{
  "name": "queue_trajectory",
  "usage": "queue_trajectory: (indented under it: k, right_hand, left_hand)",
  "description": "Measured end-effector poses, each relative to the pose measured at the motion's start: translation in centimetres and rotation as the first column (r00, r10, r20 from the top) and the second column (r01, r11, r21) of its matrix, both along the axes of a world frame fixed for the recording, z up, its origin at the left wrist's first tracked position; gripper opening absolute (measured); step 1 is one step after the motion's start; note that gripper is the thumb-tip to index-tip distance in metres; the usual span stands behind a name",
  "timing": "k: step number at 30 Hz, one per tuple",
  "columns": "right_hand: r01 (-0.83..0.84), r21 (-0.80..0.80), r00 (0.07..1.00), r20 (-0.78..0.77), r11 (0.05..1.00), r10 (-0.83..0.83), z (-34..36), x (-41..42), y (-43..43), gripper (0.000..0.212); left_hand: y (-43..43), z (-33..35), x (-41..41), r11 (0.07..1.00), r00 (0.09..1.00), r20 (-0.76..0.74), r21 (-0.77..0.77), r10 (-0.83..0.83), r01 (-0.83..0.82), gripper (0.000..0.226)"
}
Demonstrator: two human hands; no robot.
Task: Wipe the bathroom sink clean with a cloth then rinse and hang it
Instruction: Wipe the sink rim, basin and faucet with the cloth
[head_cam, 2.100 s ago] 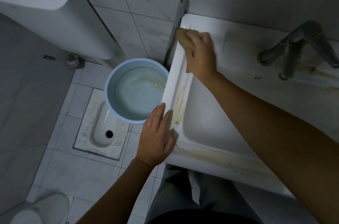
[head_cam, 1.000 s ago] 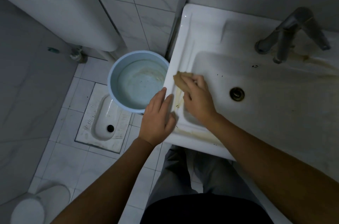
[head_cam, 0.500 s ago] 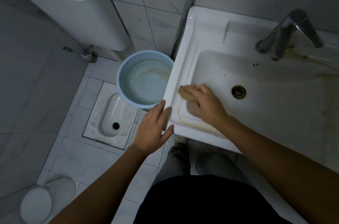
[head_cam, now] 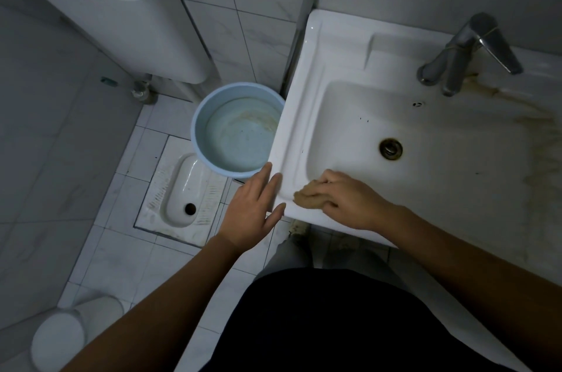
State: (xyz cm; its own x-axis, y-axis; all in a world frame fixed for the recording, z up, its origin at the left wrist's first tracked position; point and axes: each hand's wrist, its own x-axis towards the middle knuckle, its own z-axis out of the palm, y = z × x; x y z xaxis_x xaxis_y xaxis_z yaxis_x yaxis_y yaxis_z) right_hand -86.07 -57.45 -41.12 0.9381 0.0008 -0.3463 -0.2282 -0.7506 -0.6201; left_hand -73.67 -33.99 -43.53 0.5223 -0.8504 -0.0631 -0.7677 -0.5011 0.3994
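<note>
A white rectangular sink point(head_cam: 319, 73) fills the right half of the view, with a metal drain point(head_cam: 390, 149) in its basin and a chrome tap point(head_cam: 462, 58) at the back. My right hand point(head_cam: 346, 201) presses a small tan cloth point(head_cam: 307, 199) onto the sink's front left corner rim. My left hand point(head_cam: 255, 210) lies flat with fingers spread against the sink's left outer edge, holding nothing. Brown stains streak the right side of the sink below the tap.
A light blue bucket point(head_cam: 237, 131) with water stands on the floor left of the sink. A squat toilet pan point(head_cam: 182, 192) lies in the tiled floor below a white cistern point(head_cam: 109, 12). A white bin point(head_cam: 60, 338) is at the lower left. A metal pipe point(head_cam: 299, 36) runs up the wall.
My right hand has drawn the cloth along the left rim from the back corner toward me, down to the front left corner. My left hand stays on the sink's left edge.
</note>
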Motion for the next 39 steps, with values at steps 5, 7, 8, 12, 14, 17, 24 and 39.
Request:
queue_trajectory:
  k: [5,7,8,12,14,17,24,39]
  right_hand:
    - [0.253,-0.039,0.968,0.002,0.967,-0.253,-0.2,1.1,1.3,0.052]
    - [0.276,-0.023,0.961,0.040,0.961,-0.275,-0.1,1.8,3.4,0.056]
    - [0.258,-0.019,0.965,0.063,0.966,-0.256,0.0,2.0,4.2,0.057]
    - [0.145,-0.030,0.984,0.110,0.989,-0.140,0.4,0.4,4.2,0.054]
    - [0.141,-0.032,0.987,0.084,0.990,-0.138,0.7,-1.6,2.5,0.050]
    - [0.169,-0.080,0.984,0.064,0.982,-0.164,0.8,-5.6,-0.3,0.048]
    - [0.326,-0.158,0.945,0.013,0.932,-0.328,0.9,-8.3,-0.6,0.050]
    - [0.124,-0.057,0.990,0.078,0.991,-0.120,0.2,-2.2,1.1,0.048]
  left_hand:
    - [0.0,0.2,0.0,1.000,1.000,0.005,0.014,-0.001,0.001,0.061]
    - [-0.1,0.3,0.0,1.000,1.000,0.006,0.016,-0.008,0.008,0.060]
    - [-0.2,0.4,0.1,1.000,1.000,0.009,0.020,-0.011,0.011,0.059]
    - [-0.7,0.7,0.5,0.998,0.994,0.094,0.011,-0.056,0.055,0.057]
    - [-1.2,0.6,0.5,0.994,0.985,0.128,-0.004,-0.111,0.113,0.057]
    - [-2.1,0.5,0.2,0.976,0.967,0.136,-0.004,-0.216,0.219,0.050]
    - [-2.1,0.1,-0.2,0.971,0.963,0.122,0.032,-0.239,0.237,0.042]
    - [-1.7,0.9,-0.8,0.993,0.981,0.153,0.029,-0.118,0.114,0.052]
